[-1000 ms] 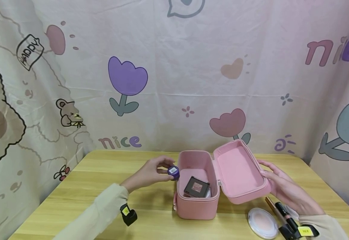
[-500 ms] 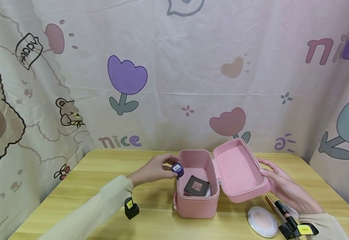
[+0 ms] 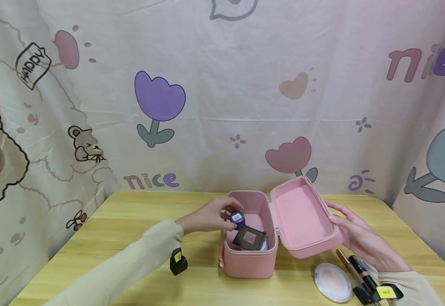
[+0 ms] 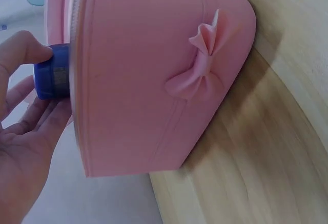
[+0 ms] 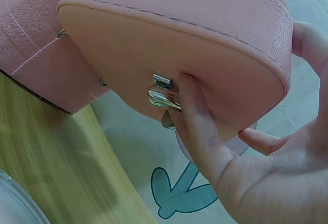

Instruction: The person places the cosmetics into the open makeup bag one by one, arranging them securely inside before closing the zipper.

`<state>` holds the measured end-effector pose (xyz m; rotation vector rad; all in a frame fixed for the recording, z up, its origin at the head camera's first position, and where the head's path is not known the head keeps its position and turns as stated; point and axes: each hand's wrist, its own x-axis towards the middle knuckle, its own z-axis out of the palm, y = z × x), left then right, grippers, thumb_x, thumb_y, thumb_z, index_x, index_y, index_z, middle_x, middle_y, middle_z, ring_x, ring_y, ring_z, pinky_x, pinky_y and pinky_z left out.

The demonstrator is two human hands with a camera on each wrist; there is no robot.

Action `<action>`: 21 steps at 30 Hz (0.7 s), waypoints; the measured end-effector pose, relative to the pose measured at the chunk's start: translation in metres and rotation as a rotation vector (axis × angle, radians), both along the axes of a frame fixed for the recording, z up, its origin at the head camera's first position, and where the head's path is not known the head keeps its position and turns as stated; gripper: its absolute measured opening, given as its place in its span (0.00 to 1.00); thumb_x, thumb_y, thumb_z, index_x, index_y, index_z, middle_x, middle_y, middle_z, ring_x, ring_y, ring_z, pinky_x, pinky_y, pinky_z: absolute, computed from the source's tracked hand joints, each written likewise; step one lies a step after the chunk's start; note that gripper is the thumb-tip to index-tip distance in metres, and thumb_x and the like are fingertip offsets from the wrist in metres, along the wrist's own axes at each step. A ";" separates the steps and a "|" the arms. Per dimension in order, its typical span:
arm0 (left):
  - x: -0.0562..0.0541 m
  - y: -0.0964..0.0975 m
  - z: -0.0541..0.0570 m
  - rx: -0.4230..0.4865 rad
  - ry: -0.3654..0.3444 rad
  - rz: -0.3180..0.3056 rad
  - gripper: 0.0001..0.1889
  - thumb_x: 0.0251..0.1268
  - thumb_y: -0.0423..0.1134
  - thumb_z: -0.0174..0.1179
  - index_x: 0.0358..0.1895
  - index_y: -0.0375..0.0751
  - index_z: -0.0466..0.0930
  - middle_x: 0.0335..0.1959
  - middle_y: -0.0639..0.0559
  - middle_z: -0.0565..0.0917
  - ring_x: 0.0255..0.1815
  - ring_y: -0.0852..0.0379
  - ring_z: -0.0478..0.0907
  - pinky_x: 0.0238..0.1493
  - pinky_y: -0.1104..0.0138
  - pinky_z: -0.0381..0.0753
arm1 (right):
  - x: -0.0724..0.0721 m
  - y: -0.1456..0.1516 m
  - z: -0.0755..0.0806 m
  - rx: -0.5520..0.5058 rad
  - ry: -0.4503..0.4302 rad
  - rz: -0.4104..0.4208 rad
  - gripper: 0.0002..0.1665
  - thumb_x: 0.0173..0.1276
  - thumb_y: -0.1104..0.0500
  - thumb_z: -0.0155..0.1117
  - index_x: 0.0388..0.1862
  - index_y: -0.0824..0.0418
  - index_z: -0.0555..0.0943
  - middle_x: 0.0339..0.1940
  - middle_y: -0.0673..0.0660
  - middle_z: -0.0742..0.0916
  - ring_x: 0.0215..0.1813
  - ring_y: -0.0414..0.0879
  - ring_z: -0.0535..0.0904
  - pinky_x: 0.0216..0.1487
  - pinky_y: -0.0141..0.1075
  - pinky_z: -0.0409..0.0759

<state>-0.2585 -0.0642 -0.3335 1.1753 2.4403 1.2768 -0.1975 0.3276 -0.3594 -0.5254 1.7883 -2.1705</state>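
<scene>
My left hand (image 3: 208, 216) pinches a small round purple jar (image 3: 238, 218) with a label on its top, inside the left rim of an open pink cosmetic case (image 3: 249, 265). In the left wrist view the jar (image 4: 53, 73) looks blue, partly hidden behind the case wall with its bow (image 4: 204, 65). A dark square makeup compact (image 3: 250, 238) lies tilted in the case, close to the jar. My right hand (image 3: 364, 240) holds the case's lid (image 3: 302, 216) tipped back to the right. In the right wrist view, fingers (image 5: 197, 116) press on the lid's outside beside a metal handle fitting (image 5: 163, 95).
On the wooden table (image 3: 130, 246), a round clear-lidded powder compact (image 3: 333, 282) lies right of the case. Beside it are a gold-brown tube (image 3: 344, 258) and a black tube (image 3: 360, 270), partly under the right wrist. A printed curtain (image 3: 222, 85) hangs behind the table.
My left hand has carried the purple jar rightward, from outside the case's left wall to over the inside, beside the dark compact. The right hand and the lid have stayed in place.
</scene>
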 end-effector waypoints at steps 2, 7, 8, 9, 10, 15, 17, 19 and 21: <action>0.001 0.003 0.000 -0.013 0.001 -0.001 0.23 0.48 0.25 0.64 0.52 0.32 0.76 0.45 0.46 0.79 0.46 0.53 0.78 0.47 0.64 0.80 | -0.001 0.000 0.000 -0.016 0.007 0.021 0.22 0.79 0.64 0.39 0.62 0.41 0.68 0.57 0.48 0.75 0.54 0.47 0.79 0.54 0.40 0.77; 0.000 0.010 0.001 -0.018 0.004 -0.012 0.22 0.50 0.27 0.64 0.52 0.32 0.77 0.45 0.48 0.79 0.46 0.55 0.78 0.49 0.62 0.80 | -0.001 -0.001 -0.001 -0.011 0.018 0.021 0.22 0.79 0.64 0.39 0.61 0.40 0.69 0.56 0.49 0.75 0.54 0.47 0.79 0.54 0.40 0.77; 0.000 0.012 0.001 -0.018 0.003 -0.014 0.21 0.50 0.27 0.64 0.52 0.32 0.77 0.45 0.48 0.79 0.46 0.55 0.78 0.49 0.61 0.79 | -0.001 -0.001 -0.001 -0.003 0.019 0.012 0.22 0.79 0.64 0.40 0.61 0.40 0.69 0.56 0.49 0.75 0.54 0.47 0.79 0.54 0.40 0.77; 0.000 0.013 0.001 -0.019 0.000 -0.014 0.21 0.50 0.27 0.64 0.52 0.32 0.77 0.45 0.48 0.80 0.46 0.55 0.78 0.49 0.62 0.79 | 0.000 -0.001 -0.001 0.003 0.017 0.004 0.22 0.79 0.63 0.40 0.61 0.40 0.69 0.56 0.49 0.75 0.54 0.47 0.79 0.54 0.40 0.77; -0.001 0.015 0.002 -0.020 -0.003 -0.016 0.21 0.50 0.27 0.65 0.52 0.32 0.77 0.45 0.48 0.80 0.46 0.56 0.78 0.49 0.62 0.79 | 0.000 -0.002 -0.001 0.009 0.013 -0.006 0.21 0.79 0.63 0.40 0.61 0.40 0.69 0.56 0.49 0.75 0.54 0.47 0.79 0.54 0.40 0.77; -0.002 0.021 0.002 -0.030 -0.012 -0.017 0.21 0.52 0.27 0.66 0.52 0.32 0.76 0.45 0.49 0.81 0.46 0.57 0.78 0.47 0.68 0.79 | 0.000 -0.003 0.000 0.030 -0.012 -0.046 0.20 0.79 0.61 0.42 0.60 0.40 0.68 0.56 0.48 0.75 0.54 0.46 0.79 0.54 0.40 0.77; -0.002 0.024 0.002 -0.027 -0.015 -0.021 0.21 0.52 0.27 0.66 0.52 0.32 0.76 0.45 0.49 0.81 0.46 0.57 0.78 0.47 0.68 0.79 | 0.000 -0.004 0.000 0.038 -0.017 -0.060 0.19 0.79 0.61 0.42 0.60 0.39 0.68 0.56 0.47 0.75 0.53 0.46 0.79 0.54 0.40 0.77; -0.003 0.026 0.000 -0.023 -0.013 -0.029 0.21 0.51 0.26 0.66 0.51 0.33 0.76 0.44 0.49 0.81 0.46 0.58 0.78 0.47 0.69 0.79 | 0.000 -0.004 0.000 0.041 -0.017 -0.066 0.19 0.78 0.61 0.42 0.60 0.39 0.68 0.56 0.47 0.75 0.53 0.46 0.79 0.53 0.40 0.77; -0.004 0.029 -0.002 -0.018 -0.011 -0.037 0.20 0.51 0.26 0.66 0.51 0.34 0.77 0.44 0.49 0.81 0.46 0.59 0.78 0.47 0.69 0.79 | 0.000 -0.004 0.000 0.036 -0.007 -0.054 0.19 0.78 0.61 0.42 0.60 0.40 0.68 0.56 0.48 0.75 0.53 0.47 0.79 0.54 0.40 0.77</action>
